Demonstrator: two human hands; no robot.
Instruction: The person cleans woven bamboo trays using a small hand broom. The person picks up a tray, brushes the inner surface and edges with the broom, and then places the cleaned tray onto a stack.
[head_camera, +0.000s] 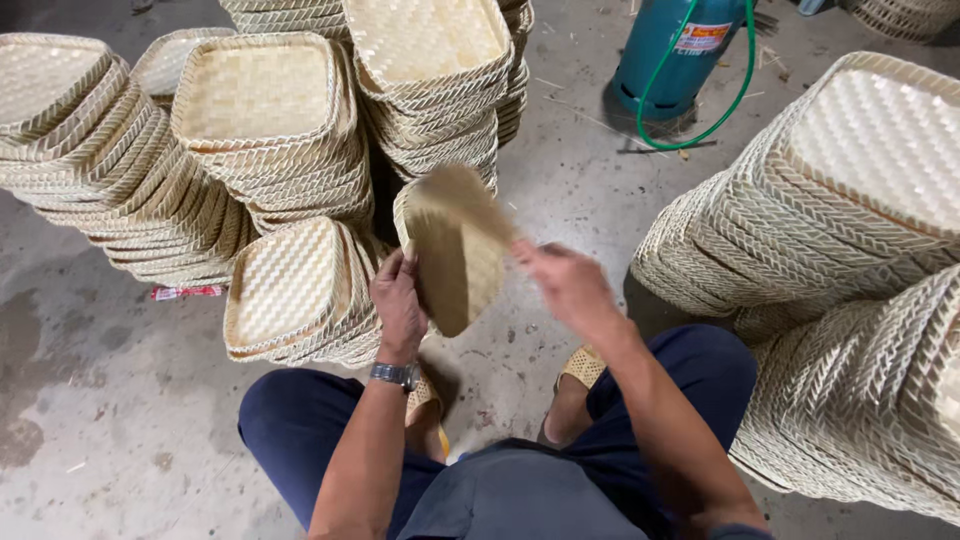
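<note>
Left hand (398, 300) grips blurred woven tray (455, 250) by its edge | right hand (565, 285) motion-smeared at tray's rim, grip unclear | stacked trays (270, 130) behind

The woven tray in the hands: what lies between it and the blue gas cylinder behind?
In the head view, only bare concrete floor with a few loose straws lies between the woven tray and the blue gas cylinder.
</note>
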